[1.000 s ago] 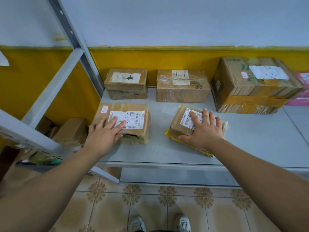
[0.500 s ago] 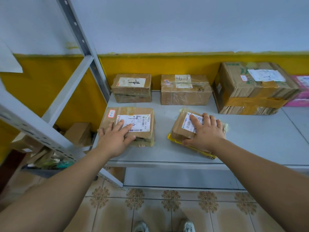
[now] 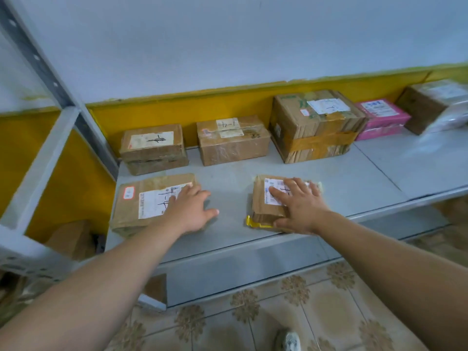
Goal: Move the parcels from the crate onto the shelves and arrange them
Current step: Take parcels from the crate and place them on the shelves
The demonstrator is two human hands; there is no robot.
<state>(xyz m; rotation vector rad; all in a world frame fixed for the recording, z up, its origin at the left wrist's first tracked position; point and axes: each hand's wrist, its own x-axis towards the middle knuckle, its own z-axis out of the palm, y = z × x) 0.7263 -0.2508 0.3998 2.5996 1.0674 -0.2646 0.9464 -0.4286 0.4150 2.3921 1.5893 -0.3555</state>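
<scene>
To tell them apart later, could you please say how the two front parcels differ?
The left parcel is larger than the right parcel. The left parcel carries a red-edged sticker; the right parcel shows none. The right parcel has a yellow front edge; the left parcel does not. Both are brown with white labels.
</scene>
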